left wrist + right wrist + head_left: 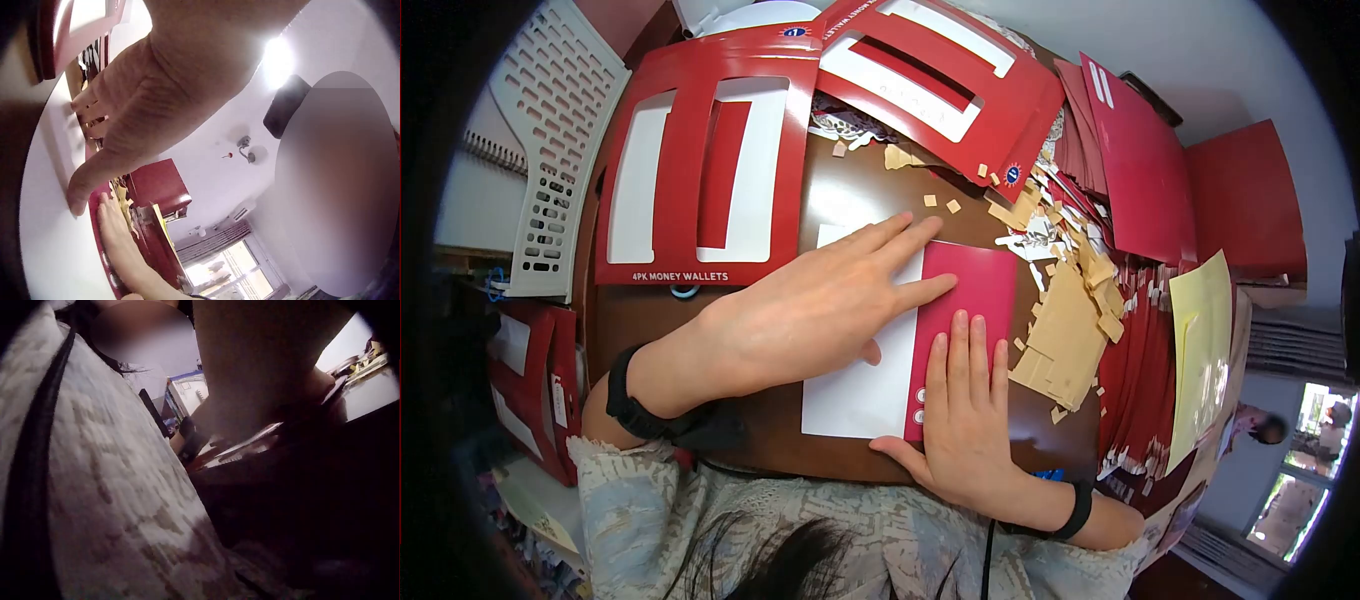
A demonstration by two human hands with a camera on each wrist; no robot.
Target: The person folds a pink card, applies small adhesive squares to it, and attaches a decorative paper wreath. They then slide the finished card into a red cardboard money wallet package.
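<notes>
Flat on the brown table lies a piece of paper with a white part (855, 400) on the left and a crimson part (985, 285) on the right. Two small round white marks sit near its lower edge. My left hand (815, 305) reaches across the white part with fingers spread and straight, the longer fingertips at the crimson part. In the left wrist view its thumb (78, 197) touches the white surface. My right hand (970, 430) rests flat on the crimson part, fingers straight and side by side, thumb out to the left. The right wrist view is mostly dark.
Red printed money-wallet packs (685, 180) with cut-out windows lie at the back. Right of the paper are tan card pieces (1060, 330), small scraps and a row of crimson folded papers (1140, 370). A yellow sheet (1200, 350) leans there. A white perforated basket (565, 150) stands left.
</notes>
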